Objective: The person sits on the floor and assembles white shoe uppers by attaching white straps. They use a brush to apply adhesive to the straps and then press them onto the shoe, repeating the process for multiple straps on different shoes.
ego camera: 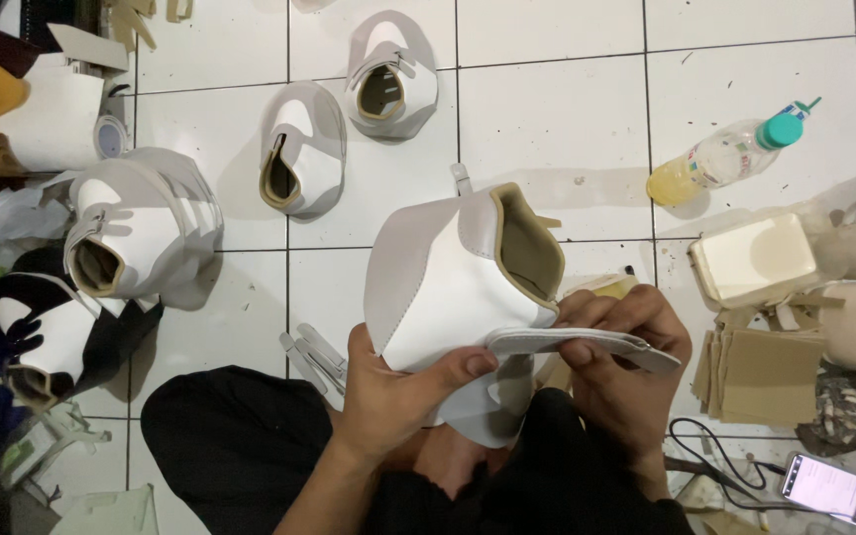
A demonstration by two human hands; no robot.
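The left hand (388,396) was clenched on the white and grey shoe upper (453,287), thumb pressed across its lower edge and the fingers hidden beneath it. The right hand (626,367) pinched the grey strap (587,343) that ran across the upper's side, fingers curled over the strap and its free end poking out to the right past the knuckles. The upper was held above the person's lap, over the black trousers (230,436), not touching the floor.

Just left of the left hand lay a few loose grey straps (311,355) on the white tiled floor (567,129). Behind the held piece, well apart from it, two finished uppers (301,149) (391,74) of the same kind rested on the tiles, and a stack of further ones (141,223) sat at the left, with a black and white upper (47,337) below that stack. To the right stood a pile of tan cardboard pieces (760,372), a cream-coloured block (753,260) just above it, and a plastic bottle (725,157) with a teal cap lying on its side, holding yellowish liquid. A phone (839,490) with a lit screen lay at the lower right, near a black cable (705,446). Nothing lay between the hands and the upper.

The upper itself was white along the flank, pale grey over the front and heel, with a tan lining showing inside its open collar, which faced up and to the right.
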